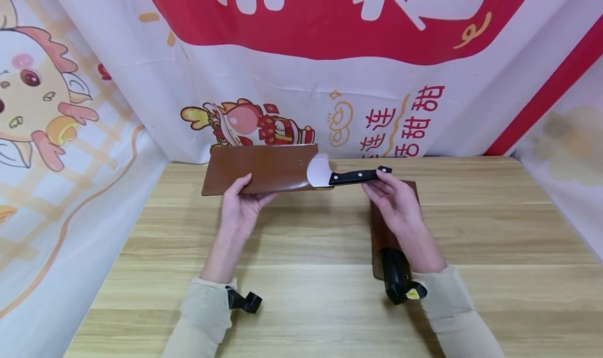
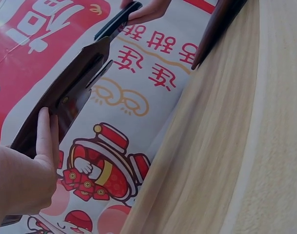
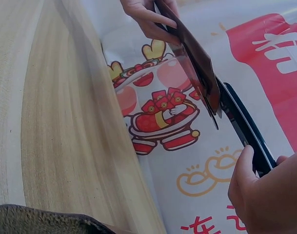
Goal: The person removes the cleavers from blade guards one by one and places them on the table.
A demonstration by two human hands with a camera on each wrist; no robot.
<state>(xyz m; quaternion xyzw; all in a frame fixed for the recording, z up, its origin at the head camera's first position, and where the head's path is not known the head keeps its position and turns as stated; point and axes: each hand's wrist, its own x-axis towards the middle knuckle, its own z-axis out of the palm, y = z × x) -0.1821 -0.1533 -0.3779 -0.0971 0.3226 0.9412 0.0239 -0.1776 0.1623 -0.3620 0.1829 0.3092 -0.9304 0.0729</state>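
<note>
A cleaver with a black riveted handle [image 1: 350, 177] sits mostly inside a brown sheath [image 1: 259, 164], raised above the back of the table; only the pale heel of its blade [image 1: 320, 170] shows. My left hand [image 1: 240, 206] holds the sheath by its lower edge, thumb on the near face and fingers behind. With thumb and fingers, my right hand [image 1: 398, 201] pinches the end of the handle. In the right wrist view the sheath [image 3: 199, 56] appears nearly edge-on, its two sides parted near the mouth.
Beneath my right forearm, a second brown sheath [image 1: 380, 232] lies on the wooden table [image 1: 306, 295], with a black handle-like piece [image 1: 394, 274] over its near end. A printed white and red cloth [image 1: 282, 75] hangs behind the table. A black wrist mount [image 1: 244, 300] sits on my left sleeve.
</note>
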